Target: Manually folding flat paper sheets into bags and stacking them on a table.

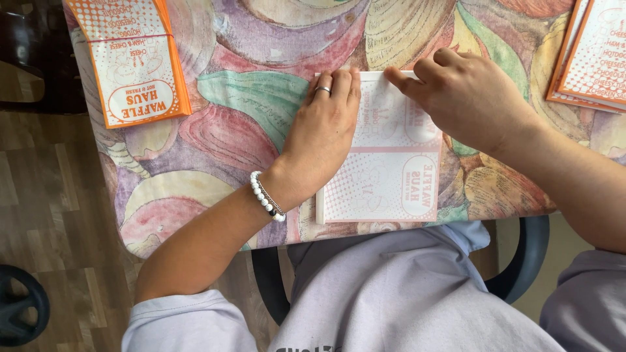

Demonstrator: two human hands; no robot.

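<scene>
A flat white paper bag with pale pink print (385,182) lies on the table in front of me, near the front edge. My left hand (323,133) presses flat on the bag's left side, palm down, with a ring on one finger and a beaded bracelet at the wrist. My right hand (466,98) rests at the bag's top right part, fingers curled, fingertips pinching or pressing the paper's upper edge.
The table has a colourful floral cloth (254,98). A stack of orange-and-white printed paper bags (134,58) lies at the back left. Another orange-and-white stack (596,52) sits at the right edge. A wooden floor and a dark chair show below.
</scene>
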